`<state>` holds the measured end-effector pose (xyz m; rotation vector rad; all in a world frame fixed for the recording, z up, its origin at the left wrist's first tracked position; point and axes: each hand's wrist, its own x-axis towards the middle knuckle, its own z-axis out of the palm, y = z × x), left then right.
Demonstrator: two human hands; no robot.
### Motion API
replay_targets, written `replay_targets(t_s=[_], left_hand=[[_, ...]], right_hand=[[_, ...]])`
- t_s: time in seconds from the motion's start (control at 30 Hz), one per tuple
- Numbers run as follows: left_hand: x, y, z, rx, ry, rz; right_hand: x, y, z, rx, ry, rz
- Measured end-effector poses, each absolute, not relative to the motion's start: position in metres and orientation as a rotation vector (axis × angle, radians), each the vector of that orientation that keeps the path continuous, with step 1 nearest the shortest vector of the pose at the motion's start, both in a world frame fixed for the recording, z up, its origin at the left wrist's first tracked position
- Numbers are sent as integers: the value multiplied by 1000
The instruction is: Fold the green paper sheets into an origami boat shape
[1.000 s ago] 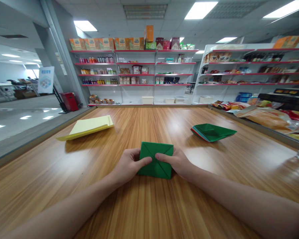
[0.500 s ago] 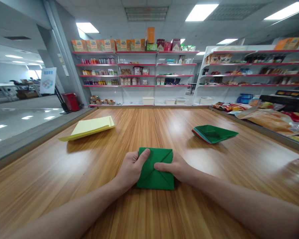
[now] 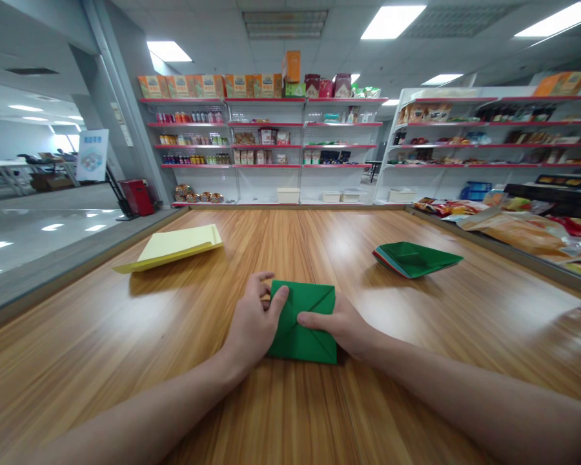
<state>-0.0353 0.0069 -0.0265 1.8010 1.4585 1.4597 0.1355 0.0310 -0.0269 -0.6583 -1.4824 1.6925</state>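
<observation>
A folded square of green paper (image 3: 306, 323), creased along its diagonals, lies on the wooden table (image 3: 290, 400) in front of me. My left hand (image 3: 254, 323) rests on its left edge, thumb pressed on the top left corner and fingers curled around the edge. My right hand (image 3: 341, 326) holds the right side, with its thumb flat on the middle of the paper where the creases meet. Both hands pin the paper against the table.
A yellow sheet stack (image 3: 174, 248) lies at the table's left. A pile of folded green and coloured papers (image 3: 414, 259) sits at the right. Snack bags (image 3: 523, 232) crowd a counter on the far right. Shop shelves (image 3: 266, 142) stand behind.
My left thumb slid from the paper's middle up to its top left corner and the left fingers spread a little. The right hand kept its hold; the paper barely shifted.
</observation>
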Motion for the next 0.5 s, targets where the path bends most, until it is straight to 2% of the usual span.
replay_targets(t_s=[0.1, 0.2, 0.3, 0.5], left_hand=[[-36, 4, -24, 2292, 1498, 1519], [-35, 1, -22, 2696, 1425, 1245], [-35, 1, -22, 2715, 1376, 1059], [-40, 1, -22, 2570, 1257, 998]], right_hand=[[135, 32, -29, -673, -1434, 1658], [136, 33, -30, -658, -1472, 1602], [138, 32, -31, -669, -1533, 1532], [140, 30, -30, -691, -1517, 1551]])
